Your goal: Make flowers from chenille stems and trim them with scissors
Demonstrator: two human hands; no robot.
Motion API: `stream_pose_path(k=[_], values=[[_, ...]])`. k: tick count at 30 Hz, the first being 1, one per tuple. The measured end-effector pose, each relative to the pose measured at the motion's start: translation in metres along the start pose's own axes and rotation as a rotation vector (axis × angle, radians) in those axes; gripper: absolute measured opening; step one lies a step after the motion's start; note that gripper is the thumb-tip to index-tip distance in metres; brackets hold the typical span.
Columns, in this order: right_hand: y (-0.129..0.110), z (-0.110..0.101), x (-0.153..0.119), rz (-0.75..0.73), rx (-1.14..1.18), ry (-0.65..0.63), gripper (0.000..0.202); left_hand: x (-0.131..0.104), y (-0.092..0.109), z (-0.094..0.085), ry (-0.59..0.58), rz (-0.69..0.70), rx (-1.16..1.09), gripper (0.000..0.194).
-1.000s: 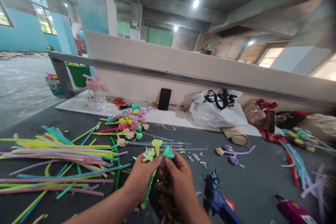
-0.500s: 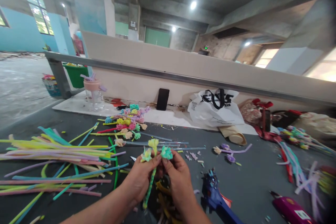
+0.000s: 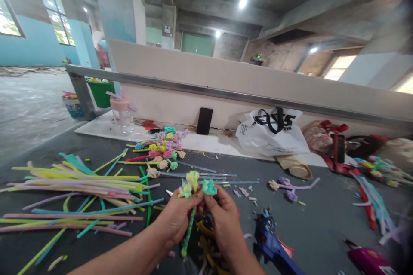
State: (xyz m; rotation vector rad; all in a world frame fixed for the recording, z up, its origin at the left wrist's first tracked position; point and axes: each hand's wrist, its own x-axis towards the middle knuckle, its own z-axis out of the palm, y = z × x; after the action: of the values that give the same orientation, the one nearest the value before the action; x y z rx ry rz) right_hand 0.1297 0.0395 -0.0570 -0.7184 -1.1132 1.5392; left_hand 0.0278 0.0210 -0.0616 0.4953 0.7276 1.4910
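Observation:
Between my two hands are small fuzzy flowers. My left hand (image 3: 179, 217) pinches a green twisted stem (image 3: 189, 231) topped by a yellow flower (image 3: 192, 179), with a pale green and white flower (image 3: 185, 189) beside it. A teal flower (image 3: 209, 187) sits at the fingertips of my right hand (image 3: 221, 215), which are closed around its base and touch the left thumb. The base of the teal flower is hidden by my fingers.
Colourful fuzzy stems (image 3: 93, 187) lie at left, with finished flowers (image 3: 164, 148) behind. A blue glue gun (image 3: 274, 245) and purple flowers (image 3: 292, 195) lie right. A phone (image 3: 204, 121), clear cup (image 3: 122, 116) and white bag (image 3: 271, 133) stand at the back.
The whole view has shifted slightly, so the table things appear farther right. Both hands keep nearly the same hold on the flowers.

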Motion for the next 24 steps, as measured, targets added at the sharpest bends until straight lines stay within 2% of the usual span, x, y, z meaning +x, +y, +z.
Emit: stream_pose_path(k=[4,9,14,18,24], values=[[0.002,-0.002,0.003,0.02,0.088,-0.023,0.01,0.001,-0.002,0.001,-0.038,0.06,0.029,0.018],[-0.001,-0.008,0.005,0.026,0.21,0.01,0.008,-0.001,-0.004,0.003,0.038,0.062,0.099,0.028],[-0.001,-0.01,0.006,0.018,0.28,0.012,0.007,0.001,-0.004,0.003,-0.007,0.102,0.101,0.022],[0.0,-0.009,0.005,0.022,0.321,0.02,0.008,0.002,-0.001,0.003,-0.025,0.068,-0.017,0.015],[-0.006,-0.008,0.006,0.031,0.381,0.007,0.009,-0.001,0.001,0.006,-0.142,0.015,-0.057,0.011]])
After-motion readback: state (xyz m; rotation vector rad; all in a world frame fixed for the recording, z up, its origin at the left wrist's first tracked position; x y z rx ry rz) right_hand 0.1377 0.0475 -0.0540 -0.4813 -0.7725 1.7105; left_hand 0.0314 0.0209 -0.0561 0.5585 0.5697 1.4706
